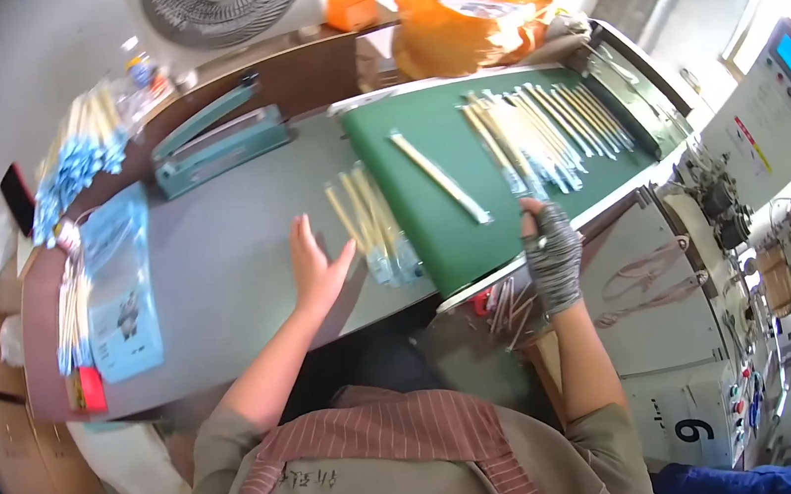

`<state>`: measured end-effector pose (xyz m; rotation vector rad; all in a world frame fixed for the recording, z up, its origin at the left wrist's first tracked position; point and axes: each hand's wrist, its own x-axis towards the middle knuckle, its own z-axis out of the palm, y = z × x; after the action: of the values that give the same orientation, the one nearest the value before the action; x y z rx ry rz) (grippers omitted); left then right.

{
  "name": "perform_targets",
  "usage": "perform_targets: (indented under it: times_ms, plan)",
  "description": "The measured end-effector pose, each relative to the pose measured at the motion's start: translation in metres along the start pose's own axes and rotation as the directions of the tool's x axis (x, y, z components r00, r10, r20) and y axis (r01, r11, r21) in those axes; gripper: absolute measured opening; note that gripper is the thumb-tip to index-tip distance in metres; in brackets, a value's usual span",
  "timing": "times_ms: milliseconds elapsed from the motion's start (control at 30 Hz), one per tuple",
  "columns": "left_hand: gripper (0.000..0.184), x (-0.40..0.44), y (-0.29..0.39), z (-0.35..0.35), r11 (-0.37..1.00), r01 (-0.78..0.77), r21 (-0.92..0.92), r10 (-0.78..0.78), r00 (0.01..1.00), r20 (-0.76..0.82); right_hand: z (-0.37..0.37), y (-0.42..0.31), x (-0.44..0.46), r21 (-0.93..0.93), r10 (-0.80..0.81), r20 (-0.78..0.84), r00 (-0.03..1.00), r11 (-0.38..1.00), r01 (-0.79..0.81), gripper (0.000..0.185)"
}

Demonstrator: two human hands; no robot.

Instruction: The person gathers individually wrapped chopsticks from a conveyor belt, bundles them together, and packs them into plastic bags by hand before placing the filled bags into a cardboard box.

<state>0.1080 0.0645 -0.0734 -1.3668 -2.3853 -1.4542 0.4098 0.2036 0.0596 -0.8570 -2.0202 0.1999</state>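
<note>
My left hand [319, 269] is bare and held above the grey tabletop, thumb apart from the fingers, with nothing in it. Just right of it lie several chopsticks in clear wrappers [375, 225], beside the green conveyor belt [398, 187]. My right hand [553, 251] wears a grey striped fingerless glove and reaches over the belt's front edge. Its thumb and fingers pinch the near end of a wrapped chopstick packet [503, 155]. More wrapped chopsticks [578, 118] lie in a row to the right, and one single packet [439, 176] lies farther left on the belt.
A teal bag sealer [221, 152] stands behind the table. At left are a blue printed bag [121, 283], loose sticks [73, 304] and a pile of packets [83, 148]. Behind are a fan [229, 44] and an orange bag [470, 12]; a machine panel [777, 112] stands right.
</note>
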Motion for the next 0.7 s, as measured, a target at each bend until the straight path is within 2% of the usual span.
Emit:
perform_targets:
  times_ms: [67,100,167,200,267,300,333,400,500,533,600,633,667,700]
  plan:
    - [0.095,0.036,0.026,0.043,0.988,0.097,0.124,-0.097,0.995,-0.004,-0.016,0.062,0.006,0.016,0.024,-0.178,0.984,1.000,-0.022,0.018]
    - [0.095,0.043,0.040,0.054,0.989,0.085,0.119,-0.088,0.996,0.014,-0.018,0.110,0.007,-0.050,0.062,-0.238,0.969,0.996,-0.076,0.022]
    - [0.092,0.051,0.069,0.062,0.907,0.157,0.390,-0.245,0.951,0.187,-0.036,0.173,0.023,-0.169,0.131,-0.260,0.957,0.969,-0.179,0.030]
    - [0.092,0.052,0.061,0.072,0.907,0.153,0.392,-0.246,0.949,0.199,-0.043,0.197,0.037,-0.250,0.149,-0.273,0.950,0.943,-0.220,0.033]
    - [0.084,0.046,0.020,0.073,0.966,0.013,0.258,-0.046,0.991,0.123,-0.047,0.250,0.064,-0.398,0.225,-0.245,0.943,0.864,-0.309,0.043]
    - [0.081,0.047,0.006,0.069,0.982,0.008,0.190,-0.031,0.993,0.116,-0.045,0.283,0.079,-0.467,0.280,-0.210,0.937,0.813,-0.347,0.051]
    - [0.078,0.049,-0.010,0.061,0.993,0.003,0.122,-0.016,0.995,0.102,-0.043,0.313,0.094,-0.464,0.283,-0.200,0.938,0.816,-0.345,0.051]
    - [0.073,0.054,-0.038,0.028,0.986,-0.005,0.168,-0.009,0.997,0.080,-0.037,0.361,0.120,-0.629,0.401,-0.103,0.910,0.682,-0.372,0.071]
    - [0.070,0.055,-0.045,-0.015,0.991,0.045,0.122,-0.053,0.997,0.063,-0.027,0.406,0.152,-0.683,0.601,-0.095,0.794,0.540,-0.491,0.091]
    - [0.070,0.056,-0.036,-0.018,0.990,0.053,0.132,-0.061,0.996,0.059,-0.029,0.390,0.162,-0.731,0.650,-0.090,0.755,0.472,-0.493,0.093]
    - [0.068,0.054,-0.014,-0.017,0.983,-0.042,0.177,0.041,0.999,0.012,-0.024,0.398,0.176,-0.664,0.709,-0.072,0.702,0.491,-0.564,0.094]
    - [0.067,0.054,-0.005,-0.015,0.993,0.004,0.117,-0.001,1.000,-0.025,-0.024,0.399,0.184,-0.661,0.742,-0.048,0.669,0.479,-0.578,0.095]
    - [0.067,0.056,-0.006,-0.015,0.993,0.001,0.121,0.002,1.000,-0.027,-0.019,0.404,0.187,-0.656,0.743,-0.047,0.668,0.482,-0.581,0.095]
    - [0.066,0.056,-0.007,-0.015,0.991,0.003,0.130,0.002,0.999,-0.035,-0.015,0.408,0.189,-0.638,0.661,0.042,0.749,0.595,-0.489,0.091]
